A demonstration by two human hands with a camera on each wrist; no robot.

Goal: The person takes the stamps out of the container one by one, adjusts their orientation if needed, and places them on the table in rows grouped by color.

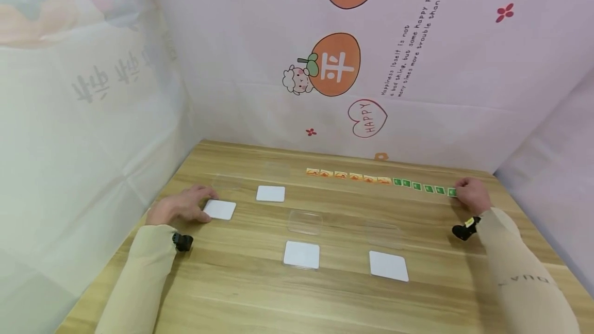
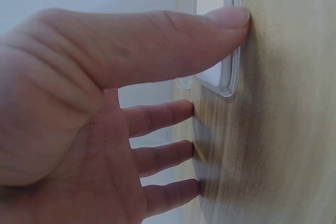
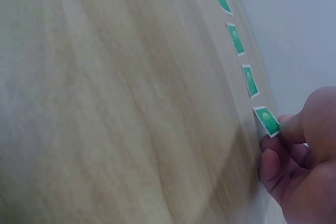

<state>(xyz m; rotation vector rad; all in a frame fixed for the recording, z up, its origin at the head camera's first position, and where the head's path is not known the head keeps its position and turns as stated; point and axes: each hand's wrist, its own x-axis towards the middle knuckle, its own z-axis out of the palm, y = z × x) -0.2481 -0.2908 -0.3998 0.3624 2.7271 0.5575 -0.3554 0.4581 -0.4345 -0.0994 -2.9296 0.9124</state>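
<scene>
At the right end of a row of small green stamps (image 1: 429, 188), my right hand (image 1: 473, 195) pinches the last green stamp (image 3: 268, 121) by its edge, tilted up off the table. My left hand (image 1: 187, 203) holds a shallow clear case with a white insert (image 1: 220, 210) at its left end. In the left wrist view the thumb (image 2: 226, 22) presses along the case's near side, while the index finger is mostly hidden behind it. The other left fingers (image 2: 163, 158) rest straight on the wood.
Similar white-filled cases lie at the back (image 1: 270, 194), front middle (image 1: 301, 254) and front right (image 1: 389, 265). Beyond them lie clear lids (image 1: 304, 222). Orange stamps (image 1: 341, 174) continue the row leftward. Printed cloth (image 1: 260, 92) hangs behind the wooden table (image 1: 232, 282).
</scene>
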